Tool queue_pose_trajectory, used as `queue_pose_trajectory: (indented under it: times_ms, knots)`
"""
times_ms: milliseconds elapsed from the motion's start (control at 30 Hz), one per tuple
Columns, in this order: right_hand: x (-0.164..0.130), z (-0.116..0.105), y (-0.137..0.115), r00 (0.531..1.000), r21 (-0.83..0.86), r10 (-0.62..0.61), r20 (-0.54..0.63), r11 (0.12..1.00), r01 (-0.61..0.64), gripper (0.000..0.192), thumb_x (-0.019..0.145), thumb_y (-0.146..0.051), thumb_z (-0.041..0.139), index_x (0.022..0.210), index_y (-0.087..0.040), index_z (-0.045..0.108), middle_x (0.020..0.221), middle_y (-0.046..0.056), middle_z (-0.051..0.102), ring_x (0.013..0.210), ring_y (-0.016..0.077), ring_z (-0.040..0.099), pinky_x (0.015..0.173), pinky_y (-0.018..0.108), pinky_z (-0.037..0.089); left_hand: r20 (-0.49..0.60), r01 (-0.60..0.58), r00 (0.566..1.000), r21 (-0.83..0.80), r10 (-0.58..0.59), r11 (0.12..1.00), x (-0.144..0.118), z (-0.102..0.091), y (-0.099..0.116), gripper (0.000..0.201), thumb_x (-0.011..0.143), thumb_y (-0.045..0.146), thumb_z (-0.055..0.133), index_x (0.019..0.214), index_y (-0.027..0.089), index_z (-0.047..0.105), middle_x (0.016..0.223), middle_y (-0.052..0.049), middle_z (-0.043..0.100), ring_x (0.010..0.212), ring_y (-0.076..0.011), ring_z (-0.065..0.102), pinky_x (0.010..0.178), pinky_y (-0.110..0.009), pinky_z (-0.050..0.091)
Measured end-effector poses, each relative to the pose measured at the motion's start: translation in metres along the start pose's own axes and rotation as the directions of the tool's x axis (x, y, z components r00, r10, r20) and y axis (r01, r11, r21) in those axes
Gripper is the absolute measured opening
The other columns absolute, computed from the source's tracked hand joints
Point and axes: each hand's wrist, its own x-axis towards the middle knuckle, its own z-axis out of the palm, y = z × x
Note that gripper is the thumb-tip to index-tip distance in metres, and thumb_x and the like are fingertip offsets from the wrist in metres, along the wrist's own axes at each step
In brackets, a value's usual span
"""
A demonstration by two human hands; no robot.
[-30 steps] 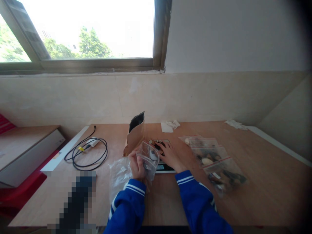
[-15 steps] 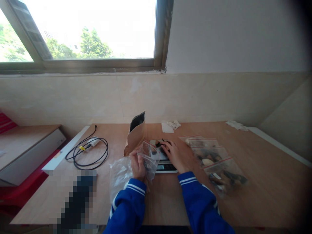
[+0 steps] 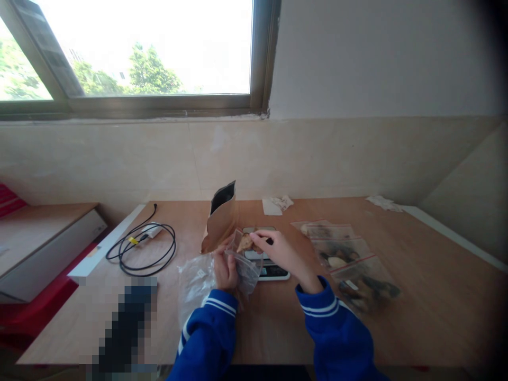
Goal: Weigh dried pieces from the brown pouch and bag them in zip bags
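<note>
My left hand (image 3: pixel 224 271) holds a small clear plastic bag (image 3: pixel 246 267) open, just above the table. My right hand (image 3: pixel 278 251) pinches a brownish piece (image 3: pixel 245 243) at the mouth of that bag. Behind the hands lies a small digital scale (image 3: pixel 266 264) with a lit display. An open brown paper pouch (image 3: pixel 220 219) stands upright just left of the scale. Both sleeves are blue with white stripes.
Several filled zip bags (image 3: pixel 349 262) lie in a row to the right. A loose clear bag (image 3: pixel 194 283) lies by my left wrist. A coiled black cable (image 3: pixel 145 246) sits at the left, and crumpled paper (image 3: pixel 278 203) near the wall. A blurred dark object (image 3: pixel 123 328) is at the front left.
My right hand lifted from the scale's platform, carrying a brownish piece left to the mouth of the clear bag. My left hand stayed holding the bag.
</note>
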Motion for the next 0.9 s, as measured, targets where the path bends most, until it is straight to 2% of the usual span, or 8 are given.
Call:
queue_pose_trajectory:
  times_ms: [133,400,533,667,767,900]
  knots:
    - [0.001,0.005,0.001,0.999,-0.153,0.020,-0.034,0.988,-0.025,0.029,0.088,-0.039,0.049,0.085,-0.020,0.071,0.084,0.005,0.074,0.079,0.0208,0.068,0.066,0.027,0.048,0.029,-0.057,0.998,-0.042,0.058,0.998,0.002,0.000,0.001,0.027,0.090,0.036,0.045,0.110,0.019,0.052,0.119,-0.016,0.061,0.112,-0.0286,0.057,0.094,-0.050,0.041]
    - [0.000,0.003,-0.008,0.988,-0.271,-0.009,-0.155,0.962,-0.033,0.024,0.088,-0.040,0.050,0.086,-0.025,0.069,0.086,0.003,0.074,0.079,0.0213,0.068,0.066,0.029,0.048,0.012,-0.085,0.996,-0.052,0.085,0.995,0.002,0.001,0.000,0.027,0.091,0.035,0.044,0.109,0.017,0.051,0.120,-0.017,0.061,0.112,-0.0286,0.058,0.093,-0.051,0.043]
    - [0.000,0.001,-0.008,0.985,-0.312,-0.014,-0.172,0.949,-0.041,0.029,0.088,-0.047,0.049,0.085,-0.026,0.067,0.080,0.004,0.073,0.074,0.0219,0.067,0.061,0.028,0.046,-0.003,-0.091,0.996,-0.067,0.091,0.994,0.003,0.002,0.001,0.033,0.090,0.038,0.044,0.114,0.015,0.051,0.120,-0.018,0.061,0.112,-0.0295,0.058,0.094,-0.052,0.043]
    - [-0.001,0.005,-0.010,0.982,-0.338,0.006,-0.187,0.939,-0.070,0.030,0.087,-0.050,0.049,0.080,-0.025,0.065,0.074,0.003,0.071,0.067,0.0205,0.066,0.055,0.027,0.042,-0.021,-0.108,0.994,-0.103,0.106,0.989,0.002,0.003,0.001,0.031,0.090,0.037,0.045,0.112,0.017,0.051,0.119,-0.017,0.061,0.111,-0.0298,0.058,0.094,-0.052,0.043]
    - [-0.002,0.012,-0.015,0.986,-0.374,0.005,-0.168,0.925,-0.069,0.033,0.087,-0.051,0.048,0.076,-0.024,0.064,0.072,0.003,0.071,0.067,0.0201,0.066,0.055,0.026,0.040,-0.023,-0.123,0.992,-0.143,0.121,0.982,0.001,0.003,0.000,0.030,0.088,0.040,0.047,0.110,0.019,0.051,0.119,-0.016,0.061,0.111,-0.0303,0.059,0.092,-0.051,0.044]
    - [-0.003,0.018,-0.020,0.988,-0.478,0.001,-0.157,0.875,-0.077,0.037,0.092,-0.050,0.042,0.081,-0.023,0.065,0.073,0.005,0.071,0.070,0.0207,0.067,0.053,0.026,0.035,-0.032,-0.171,0.985,-0.166,0.168,0.971,0.001,0.003,-0.001,0.030,0.088,0.039,0.047,0.111,0.019,0.049,0.122,-0.017,0.060,0.113,-0.0305,0.058,0.092,-0.052,0.044]
